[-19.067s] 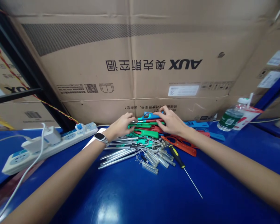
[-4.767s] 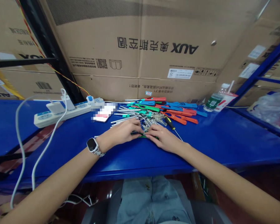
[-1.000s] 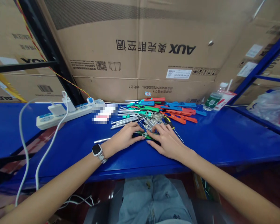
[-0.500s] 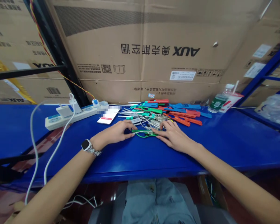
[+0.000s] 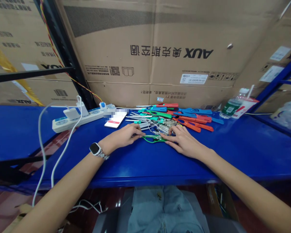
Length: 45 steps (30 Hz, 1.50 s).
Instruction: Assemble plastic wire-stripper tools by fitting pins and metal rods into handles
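A green lighter casing [image 5: 150, 140], the open-loop handle of a long stick lighter, lies on the blue table with thin parts along it. My left hand [image 5: 126, 135] pinches at its left end, thumb and forefinger together. At its right end my right hand [image 5: 185, 141] presses with thumb and fingertips, the other fingers bent above the table. Just behind are loose silvery metal tubes [image 5: 143, 125] and clear small parts with thin wires [image 5: 164, 129]. Farther back lies a pile of red, blue and green stick lighters [image 5: 193, 118]. The fingertips hide both casing ends.
A white phone [image 5: 115, 119] lies left of the pile, beside a power strip [image 5: 83, 120] with plugs and white cables. A bottle [image 5: 230, 106] and a cup with a straw [image 5: 244, 106] stand at the back right. A large carton [image 5: 160, 29] backs the table [image 5: 145, 168].
The view has shifted slightly, so everything sits a little farther right. My left fingers have closed up at the casing's left end; my right hand stays at the other end.
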### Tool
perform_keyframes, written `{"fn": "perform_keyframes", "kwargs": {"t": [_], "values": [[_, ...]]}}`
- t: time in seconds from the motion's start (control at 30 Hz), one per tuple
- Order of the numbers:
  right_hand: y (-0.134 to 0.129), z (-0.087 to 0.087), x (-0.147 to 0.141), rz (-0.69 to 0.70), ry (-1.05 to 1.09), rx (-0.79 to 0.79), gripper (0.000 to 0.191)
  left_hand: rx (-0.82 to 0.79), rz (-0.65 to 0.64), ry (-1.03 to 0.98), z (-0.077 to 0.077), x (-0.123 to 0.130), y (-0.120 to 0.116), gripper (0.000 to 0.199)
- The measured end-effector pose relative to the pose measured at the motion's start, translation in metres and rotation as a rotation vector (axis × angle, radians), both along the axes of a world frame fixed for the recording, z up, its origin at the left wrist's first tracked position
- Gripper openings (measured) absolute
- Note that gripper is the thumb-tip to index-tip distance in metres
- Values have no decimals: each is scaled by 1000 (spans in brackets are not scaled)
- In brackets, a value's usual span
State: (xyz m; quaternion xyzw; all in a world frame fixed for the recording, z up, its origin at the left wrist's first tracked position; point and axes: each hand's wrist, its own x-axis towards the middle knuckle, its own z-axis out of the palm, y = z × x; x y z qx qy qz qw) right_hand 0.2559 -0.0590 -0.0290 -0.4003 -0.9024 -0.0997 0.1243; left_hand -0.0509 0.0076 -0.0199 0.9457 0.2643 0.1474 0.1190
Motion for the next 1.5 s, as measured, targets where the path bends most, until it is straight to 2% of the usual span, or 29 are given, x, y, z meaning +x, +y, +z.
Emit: {"fn": "perform_keyframes", "kwargs": {"t": [0.13, 0.37, 0.67, 0.93, 1.07, 1.2, 1.33, 1.4, 1.5], "values": [[-1, 1, 0, -3, -19, 7, 41, 69, 42, 52, -4, -1, -2, 36], [-1, 1, 0, -5, -28, 17, 40, 12, -15, -25, -6, -7, 1, 36], [-1, 0, 1, -6, -17, 12, 41, 39, 11, -69, -14, -10, -1, 34], [-4, 3, -1, -17, -35, 12, 41, 107, 26, 9, -8, -7, -11, 38], [-6, 3, -2, -25, -17, 11, 42, 90, 20, -75, -11, -1, -13, 34], [-8, 4, -8, -49, -20, 68, 43, 113, 3, -98, -16, 4, -12, 25], [-4, 9, -23, -16, 0, 120, 41, 138, 9, -69, -17, 5, -10, 26], [3, 13, -33, 34, 7, 85, 36, 144, 4, -63, -18, 4, -9, 26], [20, 21, -46, 37, 86, -87, 20, 152, -11, -65, -18, 4, -9, 26]]}}
